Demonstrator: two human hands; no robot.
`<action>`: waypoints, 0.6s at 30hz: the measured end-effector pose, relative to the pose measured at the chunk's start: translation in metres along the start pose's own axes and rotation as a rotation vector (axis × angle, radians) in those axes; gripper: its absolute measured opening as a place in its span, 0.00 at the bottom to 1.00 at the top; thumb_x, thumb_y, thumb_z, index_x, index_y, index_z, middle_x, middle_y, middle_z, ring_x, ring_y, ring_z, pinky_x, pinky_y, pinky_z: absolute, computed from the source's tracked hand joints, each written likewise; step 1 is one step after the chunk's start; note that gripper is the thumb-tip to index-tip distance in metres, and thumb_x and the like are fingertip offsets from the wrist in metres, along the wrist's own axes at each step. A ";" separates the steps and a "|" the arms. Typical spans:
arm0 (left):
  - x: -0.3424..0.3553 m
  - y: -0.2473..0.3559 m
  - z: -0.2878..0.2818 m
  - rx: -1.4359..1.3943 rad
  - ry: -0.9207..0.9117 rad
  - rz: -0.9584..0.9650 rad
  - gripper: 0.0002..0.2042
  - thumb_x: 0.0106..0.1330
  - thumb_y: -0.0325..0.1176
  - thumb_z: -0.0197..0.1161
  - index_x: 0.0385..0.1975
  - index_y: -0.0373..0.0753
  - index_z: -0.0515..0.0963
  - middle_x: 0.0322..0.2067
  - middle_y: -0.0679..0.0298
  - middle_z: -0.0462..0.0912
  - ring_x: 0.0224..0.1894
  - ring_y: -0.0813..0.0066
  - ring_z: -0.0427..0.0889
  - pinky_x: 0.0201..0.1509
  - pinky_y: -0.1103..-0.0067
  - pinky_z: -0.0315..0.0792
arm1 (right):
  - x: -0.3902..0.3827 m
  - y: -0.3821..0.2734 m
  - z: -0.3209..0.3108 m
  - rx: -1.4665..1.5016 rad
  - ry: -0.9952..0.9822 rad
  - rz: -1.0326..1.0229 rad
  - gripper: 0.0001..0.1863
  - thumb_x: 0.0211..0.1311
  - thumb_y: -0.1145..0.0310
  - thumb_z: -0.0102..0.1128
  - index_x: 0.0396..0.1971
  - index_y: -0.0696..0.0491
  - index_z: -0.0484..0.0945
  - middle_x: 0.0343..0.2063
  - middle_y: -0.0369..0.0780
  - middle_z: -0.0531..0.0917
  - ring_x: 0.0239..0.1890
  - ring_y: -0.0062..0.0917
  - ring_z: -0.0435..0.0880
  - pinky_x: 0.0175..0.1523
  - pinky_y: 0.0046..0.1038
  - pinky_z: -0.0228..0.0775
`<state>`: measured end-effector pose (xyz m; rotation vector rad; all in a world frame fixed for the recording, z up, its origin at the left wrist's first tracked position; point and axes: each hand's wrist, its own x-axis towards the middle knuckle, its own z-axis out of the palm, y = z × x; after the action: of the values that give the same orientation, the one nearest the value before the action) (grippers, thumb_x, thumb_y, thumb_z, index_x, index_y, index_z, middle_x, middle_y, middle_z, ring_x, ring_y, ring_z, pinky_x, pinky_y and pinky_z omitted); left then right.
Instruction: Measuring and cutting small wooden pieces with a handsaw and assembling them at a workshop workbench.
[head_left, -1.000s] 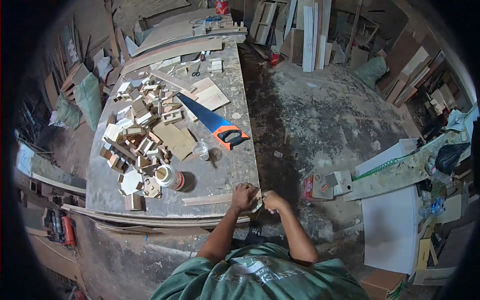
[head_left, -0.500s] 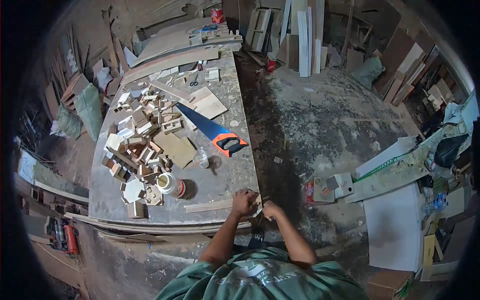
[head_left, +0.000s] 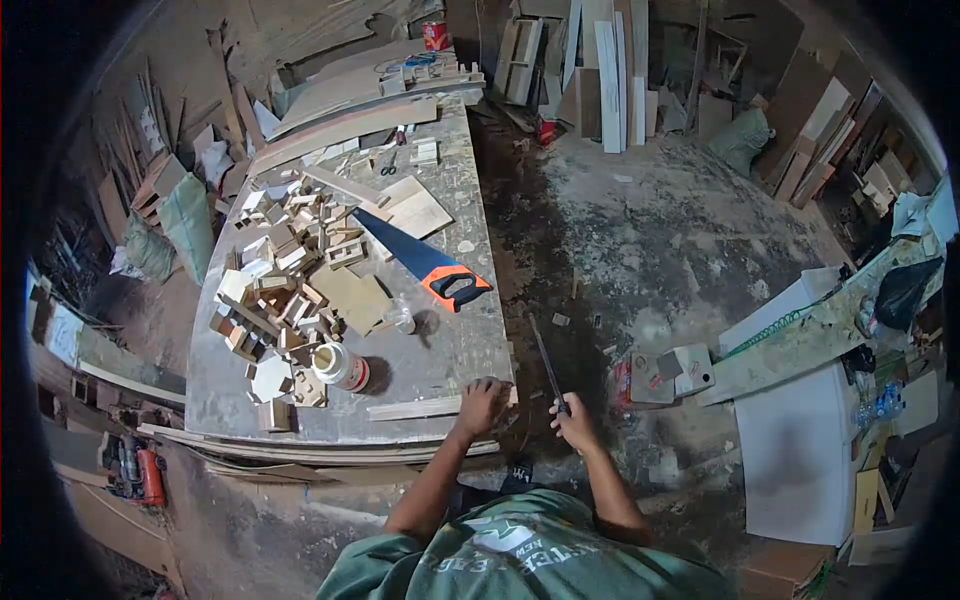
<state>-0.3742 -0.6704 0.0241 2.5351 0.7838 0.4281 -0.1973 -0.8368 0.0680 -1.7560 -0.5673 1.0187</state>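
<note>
At the table's near right corner, my left hand [head_left: 484,406] is closed over a thin wooden strip [head_left: 412,408], pressing it against the tabletop. The strip's end pokes out slightly past the table edge. Off to the right, my right hand [head_left: 574,425] grips the dark handle of a long, narrow-bladed tool [head_left: 546,356]. Its blade points up and away over the floor, apart from the strip; whether it is a saw or a file I cannot tell. Farther up the table lies a handsaw [head_left: 420,262] with an orange and black handle.
A white jar [head_left: 340,368] and a clear plastic cup [head_left: 403,318] stand on the table [head_left: 440,350]. Small wooden pieces [head_left: 285,270] are heaped at its left. Scissors [head_left: 388,168] lie farther back. Boards [head_left: 610,85] lean at the far wall, and a hard case [head_left: 655,377] sits on the right.
My right hand has drawn away from the strip's end to the right, and the narrow tool now shows at full length. My left hand stays on the strip.
</note>
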 end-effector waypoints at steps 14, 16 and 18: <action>0.006 0.023 -0.020 -0.150 0.053 -0.111 0.23 0.55 0.36 0.67 0.53 0.44 0.74 0.53 0.56 0.75 0.56 0.54 0.71 0.61 0.60 0.62 | -0.023 -0.068 0.014 -0.365 0.300 -0.720 0.09 0.64 0.70 0.57 0.40 0.58 0.79 0.35 0.48 0.83 0.38 0.48 0.82 0.42 0.37 0.74; 0.015 0.031 -0.028 -0.357 0.178 -0.091 0.24 0.56 0.33 0.66 0.55 0.43 0.73 0.53 0.56 0.75 0.57 0.53 0.71 0.62 0.60 0.62 | -0.022 -0.063 0.011 -0.399 0.308 -0.690 0.10 0.63 0.70 0.59 0.41 0.59 0.79 0.36 0.49 0.83 0.39 0.45 0.82 0.41 0.36 0.74; 0.027 0.039 -0.047 -0.755 0.256 -0.228 0.27 0.57 0.28 0.63 0.59 0.41 0.69 0.54 0.53 0.74 0.59 0.52 0.70 0.64 0.62 0.61 | -0.022 -0.061 0.011 -0.437 0.316 -0.691 0.09 0.63 0.70 0.60 0.38 0.60 0.80 0.34 0.48 0.83 0.37 0.44 0.82 0.40 0.37 0.74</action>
<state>-0.3546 -0.6673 0.0878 1.6933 0.7966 0.8032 -0.2136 -0.8228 0.1302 -1.8288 -1.1453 0.1348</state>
